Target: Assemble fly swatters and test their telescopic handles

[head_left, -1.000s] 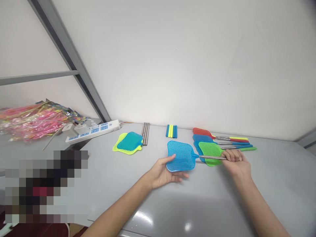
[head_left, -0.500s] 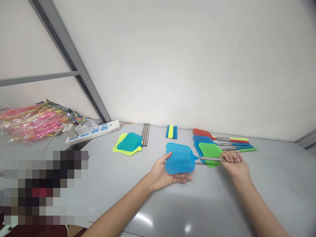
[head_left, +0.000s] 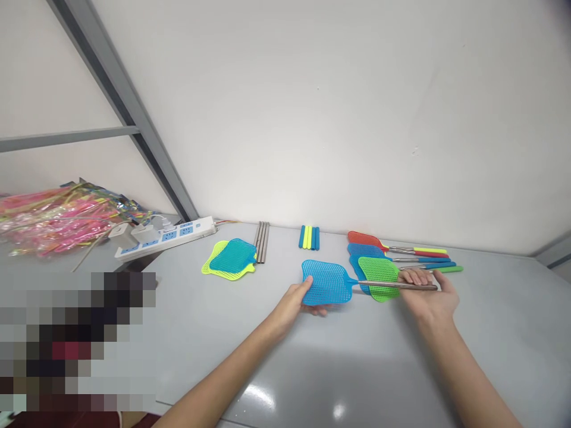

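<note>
My left hand (head_left: pixel 292 306) pinches the left edge of a blue mesh fly swatter (head_left: pixel 328 282), thumb on top and fingers beneath. Its metal rod (head_left: pixel 379 284) runs right, with no coloured grip sleeve on its end. My right hand (head_left: pixel 430 297), palm up and fingers curled, supports the rod's far end, the thumb beside its tip. Just behind lie several fly swatters with coloured grips, including a green one (head_left: pixel 379 276) and a red one (head_left: pixel 366 239), partly covered by one another.
Yellow and teal swatter heads (head_left: pixel 234 255) lie left, beside several metal rods (head_left: pixel 262 242). Blue and yellow grip sleeves (head_left: pixel 308 238) line up near the wall. A power strip (head_left: pixel 169 238) and plastic-wrapped pink bundles (head_left: pixel 57 217) are further left.
My right fingers have loosened from over the rod, and its bare end now shows across the hand. The blue swatter head has tilted flatter, with my left fingers drawn further under it.
</note>
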The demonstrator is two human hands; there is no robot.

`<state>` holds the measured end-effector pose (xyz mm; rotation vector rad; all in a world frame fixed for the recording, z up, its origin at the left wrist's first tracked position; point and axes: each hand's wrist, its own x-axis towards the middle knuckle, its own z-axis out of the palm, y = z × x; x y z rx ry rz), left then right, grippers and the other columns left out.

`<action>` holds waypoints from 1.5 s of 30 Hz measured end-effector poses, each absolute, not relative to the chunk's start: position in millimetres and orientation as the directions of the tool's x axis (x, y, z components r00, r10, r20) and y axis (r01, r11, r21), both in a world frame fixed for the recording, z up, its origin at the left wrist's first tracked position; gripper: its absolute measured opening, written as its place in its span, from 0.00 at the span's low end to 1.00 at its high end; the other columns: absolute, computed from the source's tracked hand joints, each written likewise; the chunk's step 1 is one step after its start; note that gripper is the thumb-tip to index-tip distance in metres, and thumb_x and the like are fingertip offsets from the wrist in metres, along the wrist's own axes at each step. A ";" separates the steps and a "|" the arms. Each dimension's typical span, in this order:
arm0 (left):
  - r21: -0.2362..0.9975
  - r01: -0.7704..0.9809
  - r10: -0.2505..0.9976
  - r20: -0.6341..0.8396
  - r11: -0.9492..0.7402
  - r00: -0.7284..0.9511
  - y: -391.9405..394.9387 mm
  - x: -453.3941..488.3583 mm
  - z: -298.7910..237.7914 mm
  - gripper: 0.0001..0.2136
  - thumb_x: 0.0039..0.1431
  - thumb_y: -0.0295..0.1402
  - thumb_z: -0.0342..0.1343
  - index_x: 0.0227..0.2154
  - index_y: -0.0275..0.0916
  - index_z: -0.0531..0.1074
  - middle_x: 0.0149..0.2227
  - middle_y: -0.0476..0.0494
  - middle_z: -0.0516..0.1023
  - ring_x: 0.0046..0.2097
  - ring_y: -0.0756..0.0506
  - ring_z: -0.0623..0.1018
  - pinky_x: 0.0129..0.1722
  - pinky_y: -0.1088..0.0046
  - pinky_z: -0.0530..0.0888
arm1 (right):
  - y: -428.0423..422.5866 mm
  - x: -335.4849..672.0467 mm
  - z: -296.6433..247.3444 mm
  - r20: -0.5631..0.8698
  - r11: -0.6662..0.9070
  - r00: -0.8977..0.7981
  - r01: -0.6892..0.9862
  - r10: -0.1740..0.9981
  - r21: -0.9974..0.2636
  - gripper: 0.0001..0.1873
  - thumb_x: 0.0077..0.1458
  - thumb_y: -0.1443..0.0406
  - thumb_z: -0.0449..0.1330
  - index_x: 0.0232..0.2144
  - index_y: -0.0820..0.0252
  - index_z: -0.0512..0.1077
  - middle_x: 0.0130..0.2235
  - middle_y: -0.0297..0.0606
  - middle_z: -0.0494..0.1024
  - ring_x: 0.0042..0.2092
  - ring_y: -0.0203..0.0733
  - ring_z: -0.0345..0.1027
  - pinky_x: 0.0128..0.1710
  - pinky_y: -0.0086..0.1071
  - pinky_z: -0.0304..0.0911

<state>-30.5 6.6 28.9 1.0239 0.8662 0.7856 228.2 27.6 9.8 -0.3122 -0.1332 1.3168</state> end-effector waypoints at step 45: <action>0.982 0.090 0.946 -0.183 0.164 0.269 6.7 -30.1 16.6 0.22 0.50 0.49 0.39 0.10 0.38 0.55 0.08 0.54 0.55 0.14 0.53 0.60 0.18 0.77 0.59 | 21.2 208.9 26.4 -0.080 0.176 0.205 -0.946 0.976 -0.271 0.11 0.47 0.66 0.49 0.17 0.60 0.51 0.17 0.26 0.47 0.18 0.29 0.45 0.20 0.26 0.53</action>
